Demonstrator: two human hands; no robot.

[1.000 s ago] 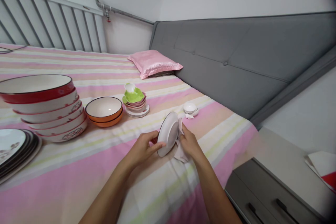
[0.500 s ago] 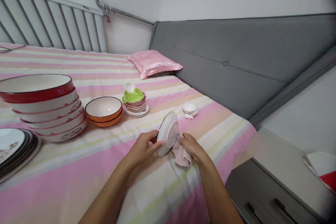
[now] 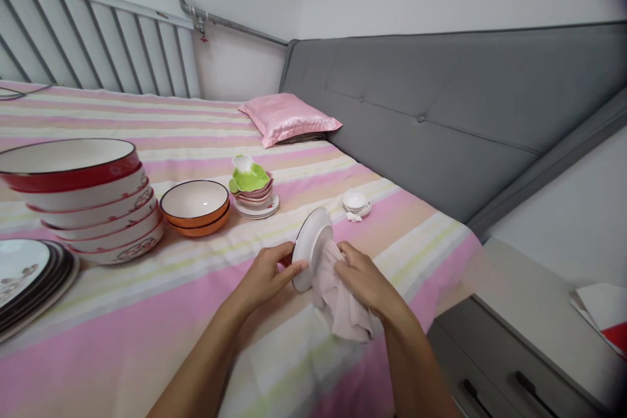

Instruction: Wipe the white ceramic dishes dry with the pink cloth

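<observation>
A small white plate with a dark rim (image 3: 304, 249) is tilted up on edge above the bed, its underside facing right. My left hand (image 3: 272, 274) grips its left edge between thumb and fingers. In my right hand (image 3: 361, 274) is a pale pink cloth (image 3: 337, 300), pressed against the plate's underside and hanging down toward the bedspread. Beyond the plate, a little stack of small white dishes (image 3: 355, 201) sits on the bed. Two orange bowls (image 3: 196, 202), one in the other, stand to the left of my left hand.
Left on the striped bedspread (image 3: 122, 339) stand a tall stack of red and white bowls (image 3: 93, 202) and dark-rimmed plates (image 3: 29, 281). Leaf-shaped green and pink dishes (image 3: 251, 179) sit behind. A pink pillow (image 3: 291, 119) lies by the grey headboard (image 3: 421, 85); a nightstand (image 3: 529, 313) is at right.
My right hand has shifted slightly right and down, and the cloth now hangs lower and more spread out over the plate's underside. My left hand and the plate stay nearly in place.
</observation>
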